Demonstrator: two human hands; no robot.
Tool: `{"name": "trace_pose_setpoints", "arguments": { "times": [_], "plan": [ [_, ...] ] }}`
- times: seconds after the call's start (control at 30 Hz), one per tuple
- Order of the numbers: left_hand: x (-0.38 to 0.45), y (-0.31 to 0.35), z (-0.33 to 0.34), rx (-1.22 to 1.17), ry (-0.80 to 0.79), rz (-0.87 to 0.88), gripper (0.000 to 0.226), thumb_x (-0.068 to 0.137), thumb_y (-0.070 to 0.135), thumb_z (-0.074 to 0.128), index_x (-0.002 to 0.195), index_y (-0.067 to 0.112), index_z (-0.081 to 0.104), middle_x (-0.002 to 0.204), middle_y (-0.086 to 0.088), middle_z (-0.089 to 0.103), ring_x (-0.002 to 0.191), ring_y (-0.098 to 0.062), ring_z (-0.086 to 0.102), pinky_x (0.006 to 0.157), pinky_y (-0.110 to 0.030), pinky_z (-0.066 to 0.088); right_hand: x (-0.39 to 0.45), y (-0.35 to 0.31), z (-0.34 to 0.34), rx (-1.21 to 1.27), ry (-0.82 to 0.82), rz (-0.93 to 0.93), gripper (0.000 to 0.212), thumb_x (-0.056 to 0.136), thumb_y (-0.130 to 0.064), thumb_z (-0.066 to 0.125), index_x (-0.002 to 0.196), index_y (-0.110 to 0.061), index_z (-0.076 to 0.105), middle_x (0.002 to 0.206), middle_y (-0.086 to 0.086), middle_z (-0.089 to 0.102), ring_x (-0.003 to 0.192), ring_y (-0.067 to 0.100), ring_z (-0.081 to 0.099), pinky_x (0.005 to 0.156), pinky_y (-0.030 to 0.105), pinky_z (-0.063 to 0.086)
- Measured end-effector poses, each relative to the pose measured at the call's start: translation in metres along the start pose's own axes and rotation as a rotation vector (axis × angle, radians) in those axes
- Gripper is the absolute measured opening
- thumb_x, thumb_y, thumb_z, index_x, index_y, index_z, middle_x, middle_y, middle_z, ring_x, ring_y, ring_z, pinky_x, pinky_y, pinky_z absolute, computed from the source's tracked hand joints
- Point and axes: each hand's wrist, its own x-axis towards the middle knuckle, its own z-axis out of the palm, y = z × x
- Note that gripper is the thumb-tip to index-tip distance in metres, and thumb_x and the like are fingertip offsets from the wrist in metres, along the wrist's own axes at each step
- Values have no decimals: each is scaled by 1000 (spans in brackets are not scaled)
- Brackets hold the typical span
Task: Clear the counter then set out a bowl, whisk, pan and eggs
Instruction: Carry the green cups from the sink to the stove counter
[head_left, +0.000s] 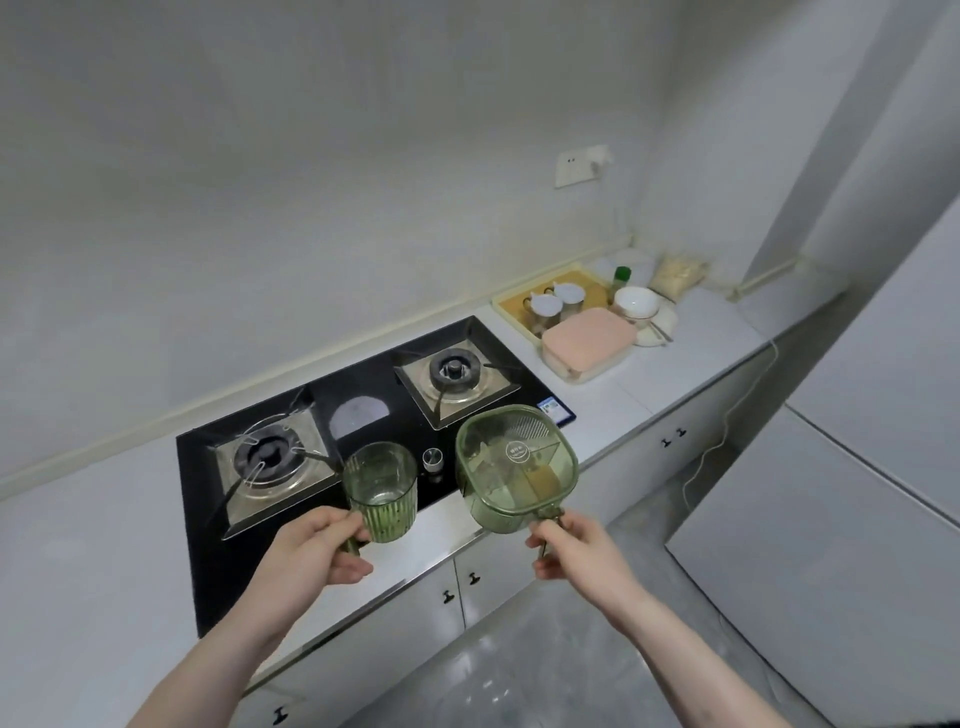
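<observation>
My left hand (311, 551) grips the handle of a ribbed green glass cup (382, 491), held upright above the front edge of the black gas hob (363, 400). My right hand (576, 548) holds a green translucent lidded container (517, 460) by its handle, tilted so the lid faces me, just above the counter (613, 415) right of the hob. A white bowl (636, 301) stands at the far right end of the counter. No whisk, pan or eggs show.
At the far right of the counter sit a yellow tray (511, 306) with two white cups, a pink-lidded box (587, 340), a green-capped bottle (621, 275) and a bag. A white fridge (831, 545) stands at right. Cabinet doors run under the counter.
</observation>
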Motion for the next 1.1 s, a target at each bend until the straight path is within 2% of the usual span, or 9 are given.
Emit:
{"name": "trace_pose_setpoints", "arguments": {
  "times": [0.1,0.27,0.43,0.67,0.8,0.9,1.03,1.1],
  "plan": [
    [23,15,21,19,-48,-2,28,102,25,59,93,3,72,89,-10,75,78,-29,76,84,-41,60,12,-1,-22,24,36,8,44,75,-42,70,97,-4,70,90,7,74,69,20,70,86,47,62],
    [76,39,52,63,-152,2,26,101,26,61,91,4,73,91,-12,75,79,-30,76,83,-42,61,40,0,-49,69,149,23,30,91,-30,71,99,-1,70,100,12,75,69,20,70,85,46,63],
    [131,61,80,63,-227,-6,24,101,22,61,93,2,71,90,-8,76,75,-30,75,70,-35,60,70,-7,-69,96,269,54,29,92,-26,69,95,3,68,100,16,74,67,21,71,82,45,62],
    [194,97,109,86,-334,26,23,101,25,62,99,5,72,97,-7,76,79,-30,77,79,-41,62,118,-25,-95,177,390,60,20,94,-24,69,92,-3,67,99,16,75,66,21,69,86,46,61],
    [216,114,123,75,-353,20,19,101,23,62,102,6,71,99,-8,76,77,-31,76,76,-39,62,138,-30,-107,230,433,68,15,94,-20,67,89,-6,63,94,13,71,65,22,65,88,48,60],
    [236,126,134,100,-367,29,21,100,22,62,99,3,72,99,-8,76,77,-33,76,74,-38,61,156,-35,-121,261,458,84,15,90,-20,69,89,-7,62,91,12,67,66,22,65,89,48,60],
    [261,142,156,87,-341,20,20,100,20,63,97,3,72,95,-7,77,77,-35,76,73,-39,62,188,-42,-146,307,465,108,30,70,-29,70,90,-8,62,84,9,57,66,21,63,93,50,58],
    [272,146,165,81,-327,5,21,100,19,63,95,1,72,93,-9,77,75,-35,76,73,-40,61,204,-44,-155,319,473,106,24,74,-25,70,88,-8,59,81,9,55,67,22,60,88,47,60]
  ]
}}
